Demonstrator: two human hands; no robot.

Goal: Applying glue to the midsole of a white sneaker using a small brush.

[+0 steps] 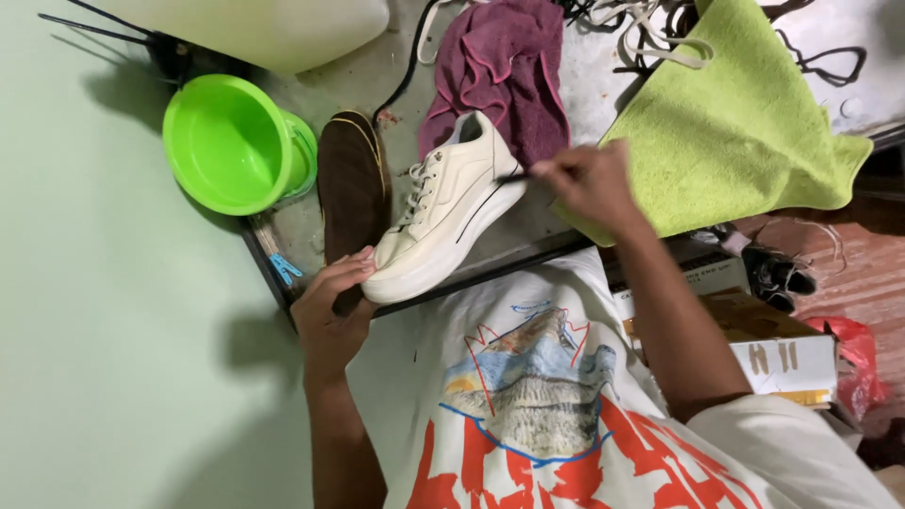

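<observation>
Left hand [332, 300] is clamping the cream sneaker's [443, 212] toe, right hand [586, 184] is pinching a thin dark tool [514, 176] against its side. Looks like detail-cleaning; next stroke needs steadiness.

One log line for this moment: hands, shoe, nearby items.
left hand: steadies cream sneaker at toe | right hand: holds thin dark tool at sneaker's side | nearby: green bowl, purple cloth

I see the shoe [448, 212] lying on the counter [566, 85], its toe at the near edge. An insole [353, 193] lies just left of it, a bowl [231, 143] farther left at the counter's edge. One cloth [504, 66] lies behind the shoe, another cloth [735, 123] to its right.
</observation>
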